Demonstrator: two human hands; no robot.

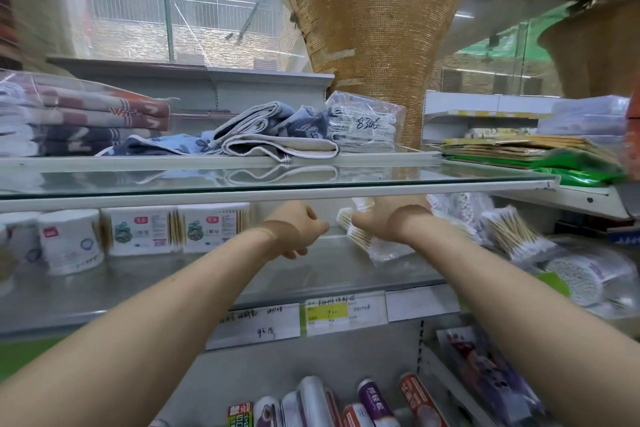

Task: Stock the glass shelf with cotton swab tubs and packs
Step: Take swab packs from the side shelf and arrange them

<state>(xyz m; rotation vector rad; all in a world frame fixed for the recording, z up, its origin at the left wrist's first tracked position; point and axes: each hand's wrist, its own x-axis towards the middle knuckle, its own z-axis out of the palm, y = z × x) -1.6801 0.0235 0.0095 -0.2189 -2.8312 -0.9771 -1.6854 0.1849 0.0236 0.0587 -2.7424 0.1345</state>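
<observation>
Reaching both arms in under the upper glass pane (381,177). My right hand (388,222) grips a swab pack (363,239), fingers curled round its top end, with the bag's tail hanging low over the glass shelf (311,274), about mid-shelf. My left hand (294,229) is just beside it, fingers loosely curled, nothing in it that I can see.

Handling guess: the pack is very light, a thin clear bag over wooden sticks. The film is slick and floppy and the sticks snap if bent, so take it across the stick bundle, not by the loose film.

Tubs (69,241) and boxed packs (138,236) already stand at the left. More loose packs (512,236) are heaped at the right, and a bagged tub (581,277) lies near them. The tubs look rigid, so grip those round the wall. Towels (277,135) lie on the pane above.
</observation>
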